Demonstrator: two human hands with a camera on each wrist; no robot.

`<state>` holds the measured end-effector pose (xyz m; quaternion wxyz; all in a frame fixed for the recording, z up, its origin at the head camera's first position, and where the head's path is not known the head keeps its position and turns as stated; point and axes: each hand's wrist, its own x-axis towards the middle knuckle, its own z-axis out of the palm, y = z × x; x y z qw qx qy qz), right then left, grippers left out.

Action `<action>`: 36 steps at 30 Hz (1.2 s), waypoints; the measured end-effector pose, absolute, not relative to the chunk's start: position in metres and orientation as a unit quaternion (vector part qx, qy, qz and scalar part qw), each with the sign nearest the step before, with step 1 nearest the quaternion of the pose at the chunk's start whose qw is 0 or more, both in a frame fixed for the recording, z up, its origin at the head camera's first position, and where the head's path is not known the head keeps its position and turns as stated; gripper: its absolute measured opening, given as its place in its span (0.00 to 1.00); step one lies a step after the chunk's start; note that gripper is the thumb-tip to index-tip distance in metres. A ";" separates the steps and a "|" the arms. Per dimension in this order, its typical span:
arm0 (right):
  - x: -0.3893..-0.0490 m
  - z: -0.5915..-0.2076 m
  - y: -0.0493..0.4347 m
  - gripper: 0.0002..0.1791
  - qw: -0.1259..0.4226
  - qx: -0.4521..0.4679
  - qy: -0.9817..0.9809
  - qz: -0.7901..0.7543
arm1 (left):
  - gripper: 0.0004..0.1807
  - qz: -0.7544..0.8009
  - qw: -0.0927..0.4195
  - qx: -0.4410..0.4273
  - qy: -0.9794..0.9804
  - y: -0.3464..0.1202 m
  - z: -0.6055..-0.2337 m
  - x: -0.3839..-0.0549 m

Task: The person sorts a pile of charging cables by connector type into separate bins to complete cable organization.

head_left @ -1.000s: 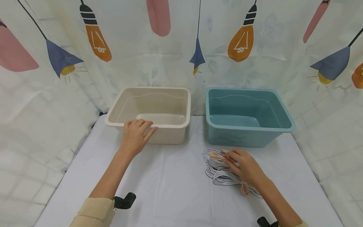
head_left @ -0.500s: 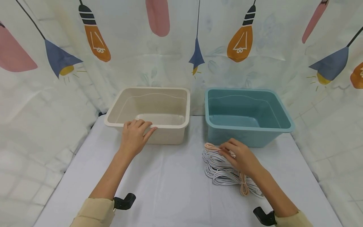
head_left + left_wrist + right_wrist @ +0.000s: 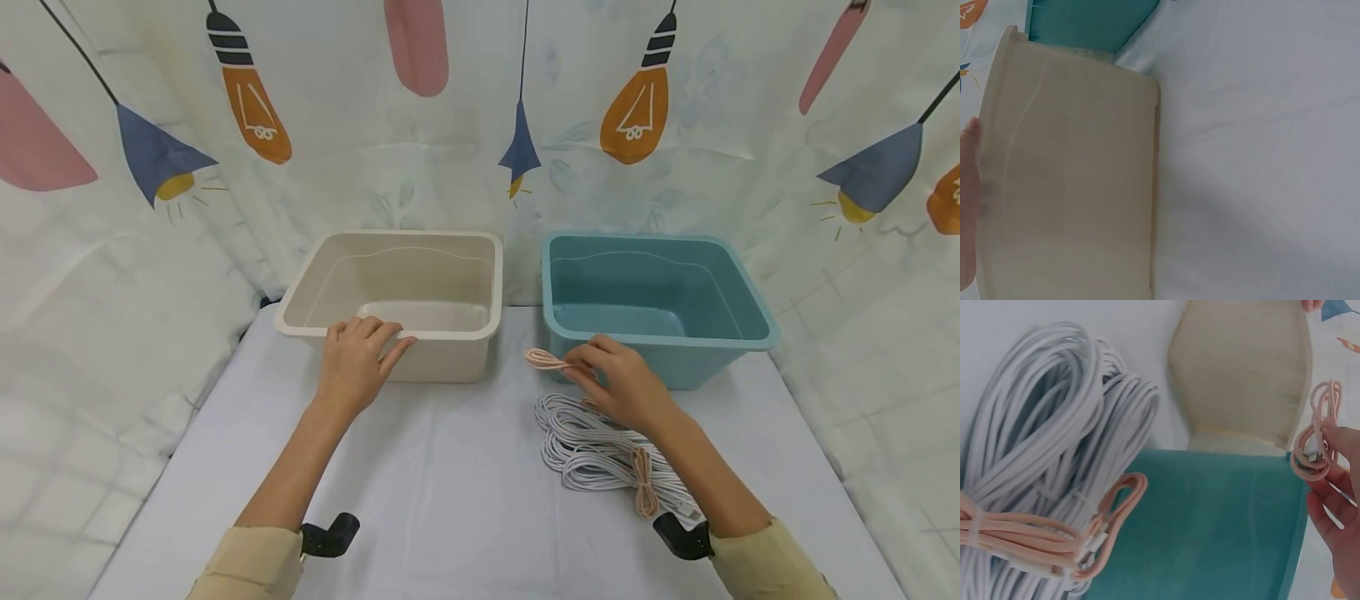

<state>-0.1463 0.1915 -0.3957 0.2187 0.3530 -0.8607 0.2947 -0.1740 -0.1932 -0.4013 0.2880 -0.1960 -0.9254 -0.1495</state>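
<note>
My right hand [image 3: 618, 383] pinches a small coiled pink charging cable [image 3: 544, 359] between thumb and fingers, in front of the teal bin's near wall. Its loops and a pale connector show in the right wrist view, where the pink cable [image 3: 1329, 403] stands above the bin's rim line. Below that hand lies a pile of bundled white cables [image 3: 588, 454], with another tied pink cable [image 3: 645, 483] on top. My left hand [image 3: 356, 358] holds the near rim of the beige bin [image 3: 450, 335], fingers hooked over it and thumb along it; the fingertips inside are hidden.
The beige bin stands at the back left, the teal bin [image 3: 660, 340] at the back right, with a narrow gap between them. White cloth covers the table [image 3: 450, 500]. A printed curtain [image 3: 465, 167] hangs right behind the bins.
My right hand has lifted the pink cable off the white cable pile and moved it up and slightly left, towards the teal bin's front. My left hand has stayed on the beige bin's rim.
</note>
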 end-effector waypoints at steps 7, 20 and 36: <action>-0.158 -0.383 0.184 0.09 0.214 0.353 -0.863 0.292 | 0.16 -0.151 0.290 -0.199 -0.924 -0.193 -0.401 -0.174; -0.177 -0.360 0.166 0.05 0.195 0.336 -0.870 0.303 | 0.16 -0.156 0.294 -0.197 -0.922 -0.194 -0.403 -0.172; -0.198 -0.338 0.146 0.05 0.164 0.318 -0.883 0.304 | 0.15 -0.159 0.307 -0.204 -0.916 -0.193 -0.403 -0.171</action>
